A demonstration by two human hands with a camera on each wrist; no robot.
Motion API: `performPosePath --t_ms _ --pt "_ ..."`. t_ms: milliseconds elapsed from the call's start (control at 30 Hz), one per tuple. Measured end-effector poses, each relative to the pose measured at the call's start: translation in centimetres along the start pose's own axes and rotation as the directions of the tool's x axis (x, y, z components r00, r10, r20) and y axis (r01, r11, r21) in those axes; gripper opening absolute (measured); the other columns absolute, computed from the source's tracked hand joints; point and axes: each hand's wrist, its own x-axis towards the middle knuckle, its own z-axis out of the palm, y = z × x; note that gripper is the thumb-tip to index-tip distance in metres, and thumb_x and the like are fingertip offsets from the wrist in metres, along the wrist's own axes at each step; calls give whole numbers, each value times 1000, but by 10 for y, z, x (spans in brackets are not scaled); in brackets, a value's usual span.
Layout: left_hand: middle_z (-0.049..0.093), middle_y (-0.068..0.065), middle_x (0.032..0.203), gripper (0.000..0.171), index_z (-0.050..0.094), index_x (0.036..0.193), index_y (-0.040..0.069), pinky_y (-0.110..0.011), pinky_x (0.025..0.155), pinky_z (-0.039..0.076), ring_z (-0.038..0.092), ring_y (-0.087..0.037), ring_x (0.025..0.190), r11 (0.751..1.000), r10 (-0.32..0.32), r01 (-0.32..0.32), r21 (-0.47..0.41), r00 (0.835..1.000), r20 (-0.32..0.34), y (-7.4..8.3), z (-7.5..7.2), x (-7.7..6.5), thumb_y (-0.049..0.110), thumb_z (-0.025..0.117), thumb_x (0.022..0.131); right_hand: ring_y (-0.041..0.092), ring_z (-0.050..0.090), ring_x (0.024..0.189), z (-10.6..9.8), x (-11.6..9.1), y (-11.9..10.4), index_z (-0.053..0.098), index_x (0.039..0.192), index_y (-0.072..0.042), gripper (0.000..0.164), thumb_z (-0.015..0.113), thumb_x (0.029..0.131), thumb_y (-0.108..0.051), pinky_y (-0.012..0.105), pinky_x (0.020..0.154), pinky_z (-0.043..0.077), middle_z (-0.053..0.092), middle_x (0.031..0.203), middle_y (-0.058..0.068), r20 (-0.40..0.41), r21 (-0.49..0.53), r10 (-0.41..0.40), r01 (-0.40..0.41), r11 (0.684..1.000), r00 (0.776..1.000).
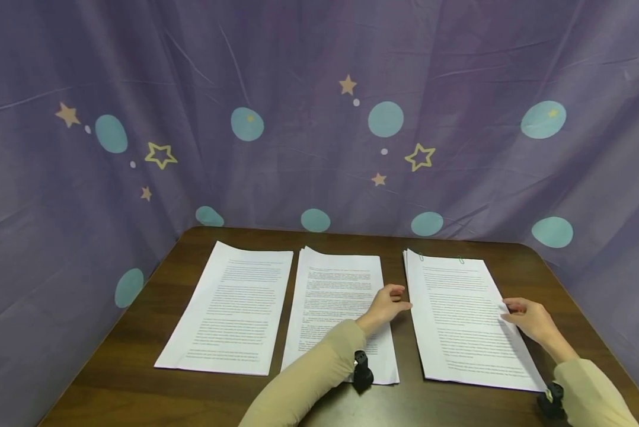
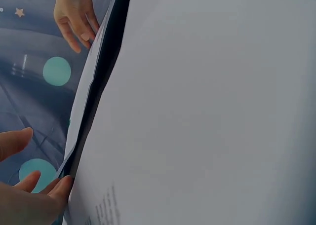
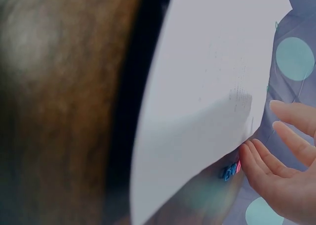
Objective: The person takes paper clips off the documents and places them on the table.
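Observation:
On the right lies a stack of printed sheets (image 1: 469, 332), with two green paper clips (image 1: 421, 257) along its top edge. My left hand (image 1: 385, 307) is at this stack's left edge, with its wrist above the middle stack (image 1: 330, 296). Its fingers are loosely bent, with a gap between thumb and fingers. At the right edge, my right hand (image 1: 535, 320) touches the paper with its lower fingertips, its other fingers extended. Just past those fingertips, blue and pink paper clips (image 3: 229, 172) show in the right wrist view; the head view hides them.
A third stack of printed sheets (image 1: 234, 308) lies on the left of the brown wooden table (image 1: 106, 367). A purple curtain (image 1: 298, 71) with stars and teal spots hangs behind and at both sides. Narrow strips of table separate the stacks.

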Motion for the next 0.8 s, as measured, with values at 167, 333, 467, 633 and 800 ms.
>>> performPosePath --t_ms 167,333,467,633,800 --pt "56 -9 108 51 52 117 7 -23 71 50 58 -19 94 997 -63 64 -41 998 11 31 -8 -12 19 72 72 32 57 76 2 1 3 55 100 16 37 66 70 -2 27 57 44 59 90 30 8 7 2 -2 1000 1000" --pt "58 -9 107 48 52 117 4 -25 69 50 60 -18 91 983 -90 93 -156 996 23 45 -8 -16 24 69 77 24 58 71 2 1 4 54 101 18 39 67 69 -1 23 53 43 59 89 29 56 33 30 -32 999 998" --pt "58 -14 104 49 49 118 -1 -26 65 51 59 -19 86 949 -172 174 -261 985 30 35 4 -10 14 69 76 18 57 66 2 1 5 53 102 18 41 67 68 1 24 53 43 61 83 26 82 44 54 -58 997 995" --pt "58 -16 105 55 44 124 0 -32 61 53 61 -23 81 883 -302 300 -360 952 51 -3 31 8 -4 65 74 19 57 65 3 2 5 53 102 18 41 66 66 3 24 52 42 61 79 24 86 48 62 -67 997 994" --pt "61 -9 92 53 53 116 12 -38 50 52 63 -23 69 812 -317 320 -488 944 91 -56 53 28 -9 65 70 19 57 64 5 2 4 53 103 18 43 66 65 4 24 51 42 61 81 26 83 50 61 -66 997 995"
